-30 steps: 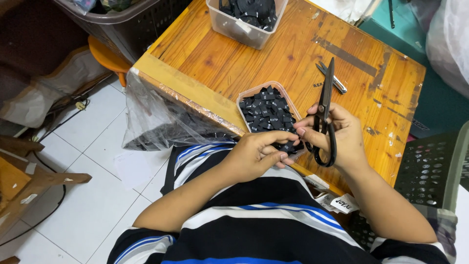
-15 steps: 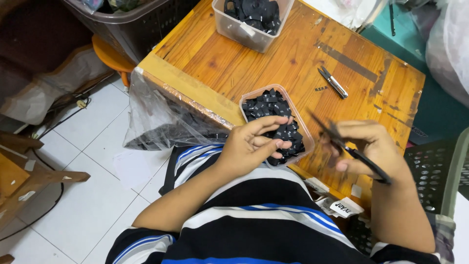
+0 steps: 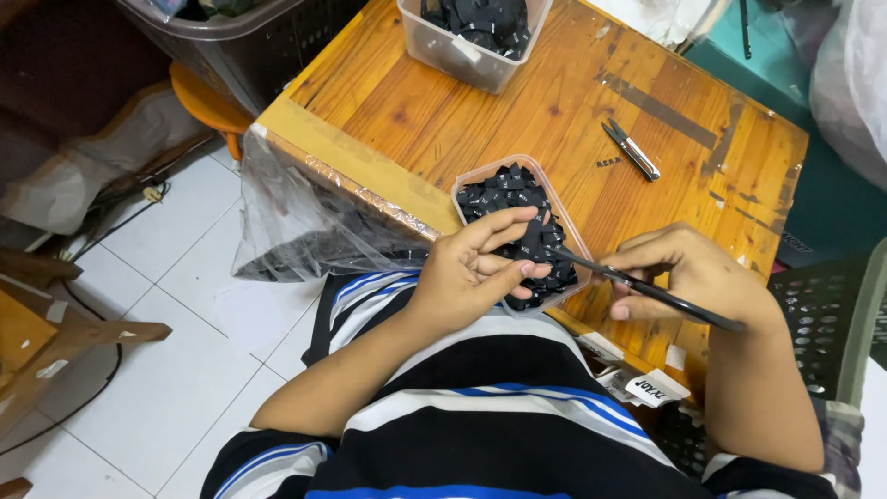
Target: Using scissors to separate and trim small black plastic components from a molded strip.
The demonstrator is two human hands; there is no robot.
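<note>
The left hand [image 3: 476, 273] hovers over a small clear tray [image 3: 554, 201] heaped with little black tags [image 3: 504, 194], its grip narrow, fingers pinching one black tag [image 3: 534, 248] just above the pile. The right hand [image 3: 698, 277] has its grip closed around dark scissors [image 3: 637, 286], whose blades point left and meet that pinched tag. The tray sits at the near edge of the wooden bench [image 3: 480, 111], right in front of the person's striped shirt [image 3: 499, 416]. Farther back on the bench stands a bigger clear tub [image 3: 471, 65] with more black pieces, and a small thread snipper [image 3: 631, 149] lies apart to the right. A clear plastic bag [image 3: 305, 222] hangs off the bench's left edge.
</note>
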